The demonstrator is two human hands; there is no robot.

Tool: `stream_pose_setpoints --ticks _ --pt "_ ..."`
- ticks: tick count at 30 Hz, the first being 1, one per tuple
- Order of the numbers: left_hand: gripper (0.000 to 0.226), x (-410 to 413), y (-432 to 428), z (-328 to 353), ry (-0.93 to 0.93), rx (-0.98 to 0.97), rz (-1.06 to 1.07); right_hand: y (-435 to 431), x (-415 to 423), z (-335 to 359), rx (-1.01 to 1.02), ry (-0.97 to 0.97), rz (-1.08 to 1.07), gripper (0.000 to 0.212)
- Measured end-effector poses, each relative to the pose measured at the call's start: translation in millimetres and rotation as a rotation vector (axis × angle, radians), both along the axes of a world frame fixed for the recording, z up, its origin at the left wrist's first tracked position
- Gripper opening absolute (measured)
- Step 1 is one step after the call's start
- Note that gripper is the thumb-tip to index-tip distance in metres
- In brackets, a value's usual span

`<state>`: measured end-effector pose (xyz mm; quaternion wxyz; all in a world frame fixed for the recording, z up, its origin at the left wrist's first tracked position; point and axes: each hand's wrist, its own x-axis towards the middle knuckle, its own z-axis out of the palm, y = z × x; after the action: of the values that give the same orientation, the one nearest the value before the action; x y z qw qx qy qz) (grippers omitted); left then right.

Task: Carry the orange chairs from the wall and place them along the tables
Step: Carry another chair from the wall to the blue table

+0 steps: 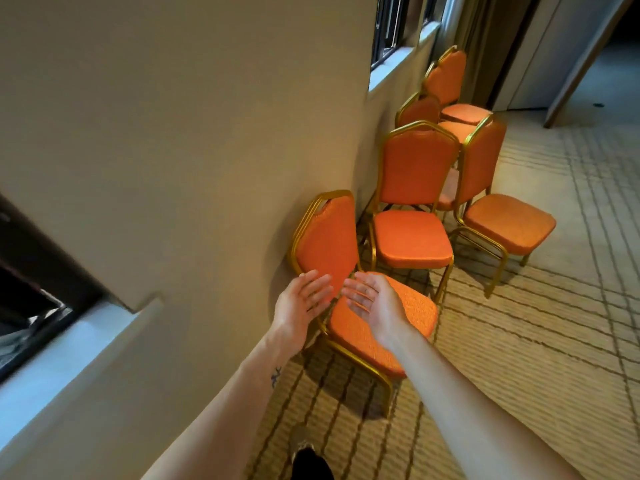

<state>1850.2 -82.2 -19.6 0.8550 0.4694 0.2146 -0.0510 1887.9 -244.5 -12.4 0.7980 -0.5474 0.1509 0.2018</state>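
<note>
While the left hand (304,301) and the right hand (372,308) reach forward side by side, I read both as wide open: fingers straight, palms turned toward each other, nothing held in either. On my feed the left hand sits in front of the nearest orange chair (325,244), at the lower edge of its backrest. The right hand is over the rear of its seat. I cannot tell whether either hand actually touches the chair.

That chair stands at the wall edge of the carpet (554,341), its backrest close against the beige wall (173,133) and its seat pointing out into the room. Just beyond it along the same edge, a second orange chair (412,237) faces me. A third orange chair (505,223) stands just beside that one on the room side, its seat turned out to the right.

Farther along the wall, below the window (391,26), more orange chairs (450,77) are bunched together. Some look stacked, and I can't count them. A curtain (485,46) hangs just past them. At the lower left a pale window sill (69,358) juts from the wall. A small dark tattoo (276,375) marks the left forearm, and a shoe (304,441) shows on the carpet near the bottom of my view.
</note>
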Motion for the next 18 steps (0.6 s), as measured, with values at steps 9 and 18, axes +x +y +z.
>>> stream_pose_setpoints --ticks 9,18 --pt "0.043 146 64 2 0.004 0.078 -0.084 74 129 5 -0.010 0.012 -0.032 0.024" --pt "0.036 268 91 -2 0.056 0.105 -0.039 104 253 -10 -0.017 0.005 0.007 0.028"
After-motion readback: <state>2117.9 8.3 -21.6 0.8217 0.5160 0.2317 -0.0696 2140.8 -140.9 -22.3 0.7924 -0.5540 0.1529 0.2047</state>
